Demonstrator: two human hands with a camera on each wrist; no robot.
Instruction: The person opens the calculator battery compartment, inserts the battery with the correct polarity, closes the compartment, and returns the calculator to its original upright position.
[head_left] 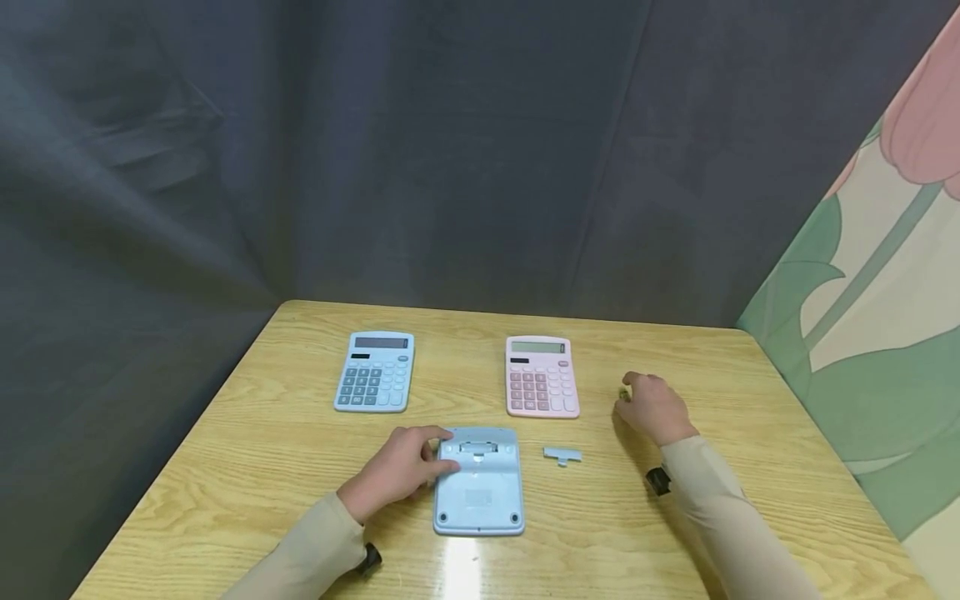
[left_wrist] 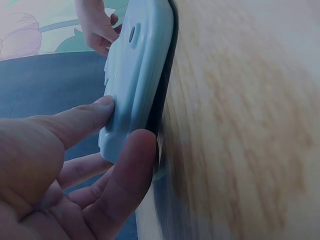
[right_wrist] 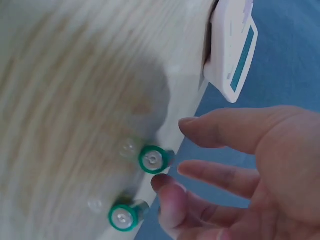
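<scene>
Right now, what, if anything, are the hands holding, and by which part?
The left hand grips the face-down blue calculator by its left edge, near the open battery compartment. The right hand appears to hold nothing, beside two batteries.

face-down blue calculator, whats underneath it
The wooden table is beneath the face-down calculator; the calculator's front and whatever lies directly below it are covered, so cannot be seen.

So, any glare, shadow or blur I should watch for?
Head: bright glare on the table just below the upturned blue calculator; left wrist: wood grain blurred, washed out toward upper right; right wrist: soft dark shadow, faint reflections beside the green-ringed batteries.
</scene>
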